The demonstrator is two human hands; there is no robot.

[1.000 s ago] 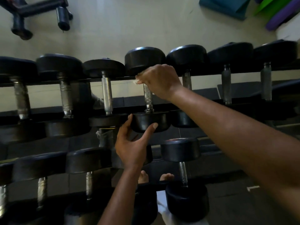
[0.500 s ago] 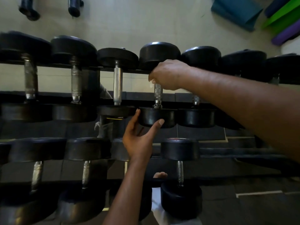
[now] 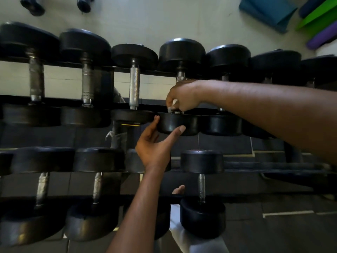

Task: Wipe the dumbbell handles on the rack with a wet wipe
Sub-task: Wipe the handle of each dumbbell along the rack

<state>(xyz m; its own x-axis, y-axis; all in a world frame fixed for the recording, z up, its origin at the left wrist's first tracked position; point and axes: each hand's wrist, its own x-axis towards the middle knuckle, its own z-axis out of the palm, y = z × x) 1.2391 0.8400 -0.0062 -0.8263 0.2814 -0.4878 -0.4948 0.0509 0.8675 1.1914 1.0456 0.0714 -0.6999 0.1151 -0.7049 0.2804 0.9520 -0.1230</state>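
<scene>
A black dumbbell rack [image 3: 156, 72] carries two rows of black dumbbells with metal handles. My right hand [image 3: 182, 96] grips the near end of the handle [image 3: 180, 77] of the fourth dumbbell in the upper row. A white wet wipe [image 3: 174, 102] shows between its fingers. Most of that handle is hidden under the hand. My left hand [image 3: 155, 146] cups the near black head [image 3: 177, 124] of the same dumbbell, with thumb and fingers spread around it.
Neighbouring handles [image 3: 134, 86] stand bare to the left. A lower row of dumbbells [image 3: 201, 187] lies close under my left arm. Blue, green and purple mats [image 3: 269, 10] lie on the pale floor at the far right. My feet show below the rack.
My right hand has slid with the wipe from the far end of the handle down to its near end. My left hand stays on the near head. The view has shifted right.
</scene>
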